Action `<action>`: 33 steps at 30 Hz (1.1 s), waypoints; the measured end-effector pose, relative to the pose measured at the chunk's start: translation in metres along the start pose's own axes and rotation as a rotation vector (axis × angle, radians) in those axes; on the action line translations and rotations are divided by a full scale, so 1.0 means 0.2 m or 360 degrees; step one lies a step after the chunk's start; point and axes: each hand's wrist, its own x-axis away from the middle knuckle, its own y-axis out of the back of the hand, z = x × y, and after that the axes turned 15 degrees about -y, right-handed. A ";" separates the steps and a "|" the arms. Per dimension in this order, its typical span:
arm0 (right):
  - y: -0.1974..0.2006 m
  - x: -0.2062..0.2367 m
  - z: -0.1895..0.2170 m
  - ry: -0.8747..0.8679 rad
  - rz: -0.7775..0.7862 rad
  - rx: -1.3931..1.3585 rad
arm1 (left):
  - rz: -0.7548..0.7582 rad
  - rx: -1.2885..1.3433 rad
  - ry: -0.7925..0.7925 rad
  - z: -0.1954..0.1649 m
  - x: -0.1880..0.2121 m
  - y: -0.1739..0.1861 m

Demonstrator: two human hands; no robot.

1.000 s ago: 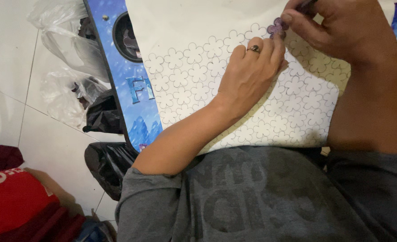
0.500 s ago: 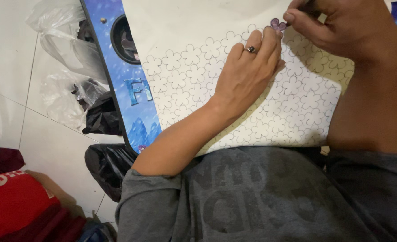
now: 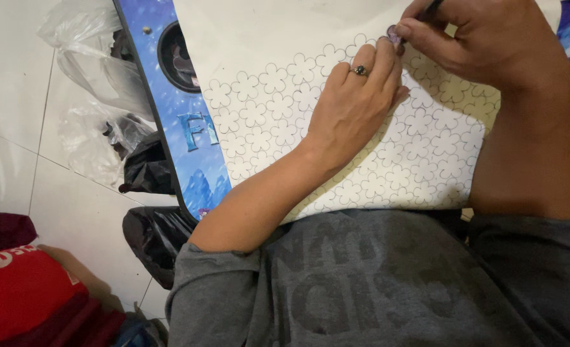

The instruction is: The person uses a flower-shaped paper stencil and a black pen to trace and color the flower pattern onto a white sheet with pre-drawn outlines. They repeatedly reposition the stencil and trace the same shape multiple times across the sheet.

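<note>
Head view: left hand (image 3: 352, 106) lies flat, fingers spread narrow, pressing the sheet (image 3: 278, 77) of outlined flowers against a blue board (image 3: 195, 148). Right hand (image 3: 484, 45) pinches a thin dark pen (image 3: 434, 6), fingers closed around it, its tip at a small purple flower (image 3: 394, 35) near the sheet's upper middle, just beside the left fingertips. Sheet looks light, thin and easily creased; I'd hold it by flat pressure. Plastic bags (image 3: 98, 83) lie on the floor, left.

The left hand (image 3: 352, 106) lay flat, palm down, fingers together and pointing up-right, while the right hand (image 3: 484, 45) curled tight, thumb and fingertips pinched just beside them.
</note>
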 end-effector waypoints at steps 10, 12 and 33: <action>-0.01 0.01 -0.03 0.0048 -0.0055 0.0024 | -0.0085 0.0131 -0.0011 0.05 -0.01 0.00; -0.01 0.01 -0.03 0.0000 -0.0015 0.0024 | -0.0113 0.0118 -0.0018 0.05 -0.02 -0.01; 0.03 0.00 0.06 -0.0136 0.0237 0.0050 | -0.0525 0.0802 0.0050 0.27 -0.06 -0.07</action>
